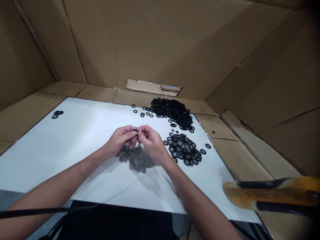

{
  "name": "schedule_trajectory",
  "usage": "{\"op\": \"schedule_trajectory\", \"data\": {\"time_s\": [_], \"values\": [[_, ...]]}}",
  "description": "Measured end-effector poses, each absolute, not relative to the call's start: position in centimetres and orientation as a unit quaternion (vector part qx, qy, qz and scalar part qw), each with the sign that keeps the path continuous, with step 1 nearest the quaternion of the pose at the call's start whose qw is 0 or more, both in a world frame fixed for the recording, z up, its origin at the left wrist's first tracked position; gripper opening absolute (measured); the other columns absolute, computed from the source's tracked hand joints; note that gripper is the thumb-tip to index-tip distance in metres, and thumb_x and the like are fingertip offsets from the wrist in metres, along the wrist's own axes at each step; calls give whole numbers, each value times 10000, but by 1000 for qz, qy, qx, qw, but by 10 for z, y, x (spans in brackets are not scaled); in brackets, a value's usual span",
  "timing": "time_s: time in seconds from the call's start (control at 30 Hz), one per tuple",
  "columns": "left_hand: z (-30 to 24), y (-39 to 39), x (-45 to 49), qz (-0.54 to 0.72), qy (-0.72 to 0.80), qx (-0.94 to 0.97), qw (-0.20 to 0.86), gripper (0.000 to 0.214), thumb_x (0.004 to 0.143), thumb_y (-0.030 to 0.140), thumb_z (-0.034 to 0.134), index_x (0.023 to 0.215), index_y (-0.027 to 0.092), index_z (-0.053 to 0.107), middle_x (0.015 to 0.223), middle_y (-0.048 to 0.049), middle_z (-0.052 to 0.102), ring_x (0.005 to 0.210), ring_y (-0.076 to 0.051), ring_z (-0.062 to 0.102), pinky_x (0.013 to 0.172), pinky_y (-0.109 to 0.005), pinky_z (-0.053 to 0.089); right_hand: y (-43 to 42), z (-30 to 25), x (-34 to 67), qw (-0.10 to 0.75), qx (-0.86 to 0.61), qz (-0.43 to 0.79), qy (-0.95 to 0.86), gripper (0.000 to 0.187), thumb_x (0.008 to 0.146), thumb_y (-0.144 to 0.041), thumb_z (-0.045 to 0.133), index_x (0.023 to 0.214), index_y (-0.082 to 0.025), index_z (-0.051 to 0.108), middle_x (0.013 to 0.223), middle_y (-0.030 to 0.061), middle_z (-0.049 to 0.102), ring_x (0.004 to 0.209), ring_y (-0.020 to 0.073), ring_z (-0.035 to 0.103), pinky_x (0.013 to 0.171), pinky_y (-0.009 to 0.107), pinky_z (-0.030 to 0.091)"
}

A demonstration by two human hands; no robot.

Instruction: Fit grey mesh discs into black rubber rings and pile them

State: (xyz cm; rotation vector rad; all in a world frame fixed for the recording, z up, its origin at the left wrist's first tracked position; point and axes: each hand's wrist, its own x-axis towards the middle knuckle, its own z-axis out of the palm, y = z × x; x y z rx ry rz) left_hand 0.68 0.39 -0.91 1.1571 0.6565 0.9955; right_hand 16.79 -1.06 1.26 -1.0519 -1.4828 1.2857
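My left hand [125,136] and my right hand [150,138] meet over the middle of the white board, fingertips pinched together. Between them they hold a small black rubber ring [135,131], with a grey edge of something showing at its top; the fingers cover most of it. Below the hands lies a heap of small grey discs [140,161]. Just right of my right hand is a pile of black rings with grey discs inside them [183,148]. Farther back rises a larger heap of plain black rings [172,111].
Cardboard walls [162,43] surround the white board [45,150], with a slot [145,85] in the back one. A few black rings [57,114] lie at the far left. A yellow and black object [270,193], blurred, juts in at the right front.
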Motion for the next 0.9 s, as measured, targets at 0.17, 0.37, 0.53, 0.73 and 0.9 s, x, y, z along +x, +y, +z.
{"op": "schedule_trajectory", "data": {"time_s": [0.17, 0.37, 0.53, 0.73, 0.9], "values": [[-10, 4, 7, 448, 290, 516, 670, 169, 903, 314, 648, 892, 146, 642, 679, 18, 555, 567, -91, 524, 534, -220, 436, -12, 12, 170, 439, -438, 489, -613, 94, 888, -286, 542, 830, -217, 516, 696, -33, 610, 643, 133, 598, 629, 248, 449], [-11, 2, 7, 473, 301, 507, 655, 184, 898, 325, 657, 915, 147, 615, 658, 29, 545, 546, -92, 515, 522, -226, 431, -12, 12, 169, 438, -457, 439, -637, 124, 907, -322, 545, 852, -212, 551, 728, -20, 606, 663, 140, 565, 644, 260, 442], [-8, 0, 13, 506, 323, 499, 625, 232, 890, 367, 665, 933, 167, 555, 643, 54, 537, 497, -80, 503, 500, -219, 409, -15, 10, 163, 452, -477, 424, -623, 176, 920, -373, 561, 876, -204, 585, 801, 8, 647, 710, 152, 579, 690, 272, 463], [4, -6, 15, 478, 362, 538, 592, 256, 909, 415, 632, 921, 182, 527, 617, 56, 545, 506, -84, 497, 518, -216, 400, -17, 13, 164, 467, -485, 416, -612, 134, 908, -334, 575, 857, -210, 570, 767, -13, 606, 689, 141, 561, 664, 261, 449], [5, -4, 8, 450, 354, 563, 596, 242, 911, 397, 636, 902, 165, 568, 629, 35, 576, 532, -93, 515, 541, -226, 432, -9, 11, 173, 417, -457, 459, -637, 150, 903, -351, 576, 881, -202, 574, 762, -9, 602, 679, 145, 560, 644, 266, 450]]}}
